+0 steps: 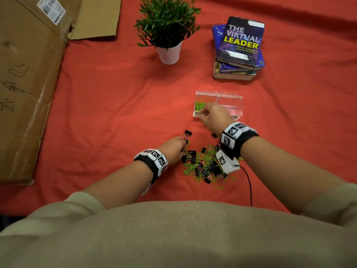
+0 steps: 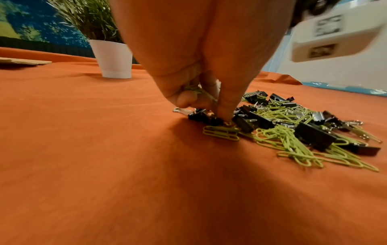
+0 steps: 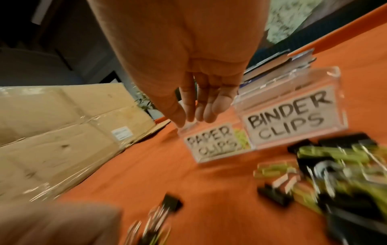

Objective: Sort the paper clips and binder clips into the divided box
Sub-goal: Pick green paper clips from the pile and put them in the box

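A mixed pile of green paper clips and black binder clips lies on the red cloth in front of me. My left hand is at the pile's left edge. Its fingers pinch down among the clips, and a few green paper clips sit curled inside the hand. The clear divided box stands beyond the pile; its left compartment holds green paper clips. My right hand hovers over that "PAPER CLIPS" compartment, fingers straight and holding nothing. The "BINDER CLIPS" side looks empty.
A potted plant and a stack of books stand behind the box. Flattened cardboard covers the left side. A black cable trails from my right wrist. One binder clip lies apart, just beyond my left hand.
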The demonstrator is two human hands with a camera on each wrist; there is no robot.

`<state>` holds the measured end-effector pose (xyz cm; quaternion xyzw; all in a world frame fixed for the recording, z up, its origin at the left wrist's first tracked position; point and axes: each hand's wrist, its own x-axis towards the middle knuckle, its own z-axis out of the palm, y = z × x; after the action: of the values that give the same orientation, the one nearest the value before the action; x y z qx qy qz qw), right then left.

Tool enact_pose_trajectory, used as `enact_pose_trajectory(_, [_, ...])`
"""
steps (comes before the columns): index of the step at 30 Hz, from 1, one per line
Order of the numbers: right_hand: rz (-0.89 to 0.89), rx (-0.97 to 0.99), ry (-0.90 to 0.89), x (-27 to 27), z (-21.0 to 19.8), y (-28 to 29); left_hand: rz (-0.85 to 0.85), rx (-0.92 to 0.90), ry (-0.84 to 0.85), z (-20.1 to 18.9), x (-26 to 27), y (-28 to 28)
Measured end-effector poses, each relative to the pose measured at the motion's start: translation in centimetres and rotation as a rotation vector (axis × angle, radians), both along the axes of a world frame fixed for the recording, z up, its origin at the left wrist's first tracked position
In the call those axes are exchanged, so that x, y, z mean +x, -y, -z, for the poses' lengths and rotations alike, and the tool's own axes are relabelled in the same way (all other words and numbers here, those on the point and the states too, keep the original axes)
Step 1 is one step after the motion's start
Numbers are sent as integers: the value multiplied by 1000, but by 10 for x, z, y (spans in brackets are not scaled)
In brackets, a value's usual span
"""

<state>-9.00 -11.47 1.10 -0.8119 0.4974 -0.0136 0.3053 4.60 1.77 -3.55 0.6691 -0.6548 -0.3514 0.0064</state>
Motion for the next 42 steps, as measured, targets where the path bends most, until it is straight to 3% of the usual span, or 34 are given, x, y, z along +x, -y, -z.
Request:
enact_pose_trajectory(3, [-232,150,-106,-6,19,-40,-11,-14,-14,-1,1,0])
enact_pose_trajectory(6, [-340,172,-180,-13,39,-67,-41,-22,-21,-1,3,0])
enact_pose_trajectory(11, [-268,152,-181,-28,48,-66,-141,-6,-48,-2,8,1])
enact_pose_trajectory(16, [-211,65,-146,-38,46,-49,-344,-1,-164,-9,10,4])
enact_pose_trajectory(19, [-306,-28,-58,-24,42,-53,-406,9,-236,-9,12,5])
enact_pose_trajectory(22, [-403,-38,-95,-10,44,-57,-460,6,-328,-10,14,4])
enact_pose_trajectory(31, [-456,-65,-133,-15,55,-61,-607,125,-541,-7,17,2])
enact_pose_trajectory(34, [-316,19,-57,-18,51,-61,-654,143,-578,-11,13,5])
enact_pose_trajectory(38, [29,370,205,-13,34,-64,-698,148,-619,-14,9,9])
enact_pose_trajectory(42, [135,650,365,-10,27,-67,-706,141,-665,-18,2,14])
